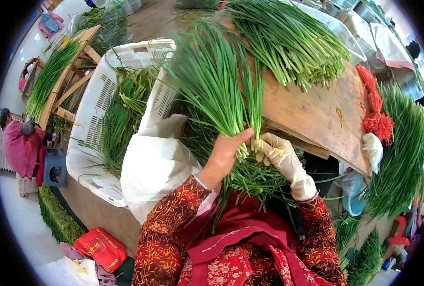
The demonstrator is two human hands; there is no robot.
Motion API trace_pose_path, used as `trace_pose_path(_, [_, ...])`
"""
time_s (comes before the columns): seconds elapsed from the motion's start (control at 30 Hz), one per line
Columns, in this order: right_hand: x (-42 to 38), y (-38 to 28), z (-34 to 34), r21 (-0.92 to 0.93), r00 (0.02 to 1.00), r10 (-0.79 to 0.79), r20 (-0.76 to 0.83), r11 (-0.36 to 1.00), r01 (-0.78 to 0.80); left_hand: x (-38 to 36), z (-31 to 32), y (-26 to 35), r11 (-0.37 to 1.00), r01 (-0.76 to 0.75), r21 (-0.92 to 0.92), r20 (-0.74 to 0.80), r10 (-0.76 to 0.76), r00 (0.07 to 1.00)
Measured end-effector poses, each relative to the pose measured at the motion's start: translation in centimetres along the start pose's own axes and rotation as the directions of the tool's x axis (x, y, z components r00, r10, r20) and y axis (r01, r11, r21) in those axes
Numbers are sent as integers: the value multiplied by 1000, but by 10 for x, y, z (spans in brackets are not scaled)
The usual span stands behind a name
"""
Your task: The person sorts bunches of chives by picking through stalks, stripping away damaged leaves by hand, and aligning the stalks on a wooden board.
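Note:
My left hand [225, 153], bare with a bracelet at the wrist, is closed around the stems of a bunch of garlic chives [214, 83]. The long green leaves fan up and away from me; the pale stem ends stick out below the thumb. Against it on the right, my right hand [279, 151], in a thin cream glove, pinches the lower stems of a slimmer bunch of chives [254, 97]. Its fingers are curled and touch the stem ends. Loose leaves [255, 178] lie on my lap under both hands.
A wooden board [312, 114] ahead carries a large chive pile [293, 45] and red ties [376, 114]. A white crate [85, 138] with leaves stands left, a white cloth [154, 164] over its edge. More chives [400, 148] are at right. A person in pink [21, 145] sits far left.

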State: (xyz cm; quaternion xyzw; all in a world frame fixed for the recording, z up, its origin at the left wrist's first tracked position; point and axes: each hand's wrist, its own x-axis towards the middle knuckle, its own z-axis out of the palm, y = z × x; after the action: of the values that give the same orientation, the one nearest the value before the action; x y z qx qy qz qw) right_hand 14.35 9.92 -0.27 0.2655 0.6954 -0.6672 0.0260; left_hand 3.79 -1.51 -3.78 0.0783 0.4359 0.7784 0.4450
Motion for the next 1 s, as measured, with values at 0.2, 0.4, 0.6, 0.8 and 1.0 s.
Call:
trace_pose_path(0.2, [4,-8,-2,-217,985,-100,-138,974,68,6,1,-1,999,26,34,32,-27,999])
trace_pose_path(0.4, [20,-6,-1,75,965,-111,-238,988,132,6,0,0,998,45,38,67,-48,997])
trace_pose_path(0.6, [16,-3,10,172,934,-186,-304,954,246,5,3,3,997,78,17,47,-79,996])
trace_pose_path(0.8, [12,9,17,-248,712,-582,-392,812,528,8,3,-2,998,67,-13,100,-65,993])
trace_pose_path(1.0, [9,-6,18,-688,504,-834,-225,502,524,8,7,6,988,156,-10,102,-154,983])
